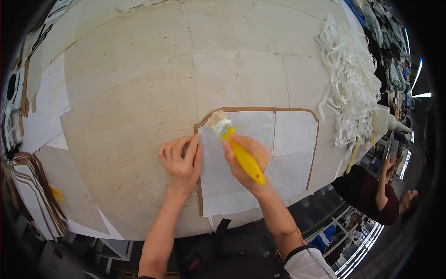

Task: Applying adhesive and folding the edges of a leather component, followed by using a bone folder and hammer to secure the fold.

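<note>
My right hand (248, 160) is wrapped round the yellow handle of a paintbrush (248, 162). The brush's pale, whitish-coated bristles press on the upper left corner of a white-backed panel (232, 167). Brown edging runs along the panel's top and sides, and seams divide its face. At the panel's left edge rests my left hand (182, 160), its fingers bent but apart, the fingertips touching the brown edging just below the brush.
A heap of white strips (348, 79) covers the table's right side, with a white bottle (388, 122) beyond it. Stacked brown-edged panels (37, 195) lie at the left. Large beige sheets (130, 116) cover the table. A person (381, 195) is at the right.
</note>
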Motion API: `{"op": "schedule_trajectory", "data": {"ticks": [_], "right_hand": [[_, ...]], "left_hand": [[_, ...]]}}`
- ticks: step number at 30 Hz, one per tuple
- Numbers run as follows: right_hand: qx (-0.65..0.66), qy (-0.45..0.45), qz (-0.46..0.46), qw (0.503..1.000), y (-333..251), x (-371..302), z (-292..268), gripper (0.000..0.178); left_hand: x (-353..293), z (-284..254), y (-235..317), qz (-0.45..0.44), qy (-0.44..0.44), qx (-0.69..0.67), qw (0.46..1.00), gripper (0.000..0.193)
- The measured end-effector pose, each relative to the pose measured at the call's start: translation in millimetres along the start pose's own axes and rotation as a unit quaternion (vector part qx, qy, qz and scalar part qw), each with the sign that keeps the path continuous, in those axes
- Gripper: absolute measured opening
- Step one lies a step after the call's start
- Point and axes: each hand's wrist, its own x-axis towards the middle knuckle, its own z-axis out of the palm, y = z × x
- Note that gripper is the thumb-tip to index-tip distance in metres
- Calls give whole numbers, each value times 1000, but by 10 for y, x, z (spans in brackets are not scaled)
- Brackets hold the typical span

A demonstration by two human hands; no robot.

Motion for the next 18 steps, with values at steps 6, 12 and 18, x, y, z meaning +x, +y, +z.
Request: {"op": "schedule_trajectory", "data": {"ticks": [6, 12, 18], "right_hand": [[22, -40, -30, 999, 95, -27, -23, 29], [53, -58, -40, 996, -8, -107, -49, 28], [-35, 20, 54, 998, 122, -171, -121, 27]], "left_hand": [[-19, 3, -20, 1, -9, 5, 1000, 33], [0, 39, 5, -3, -5, -2, 1000, 34], [-28, 34, -21, -18, -5, 10, 1000, 33]]}}
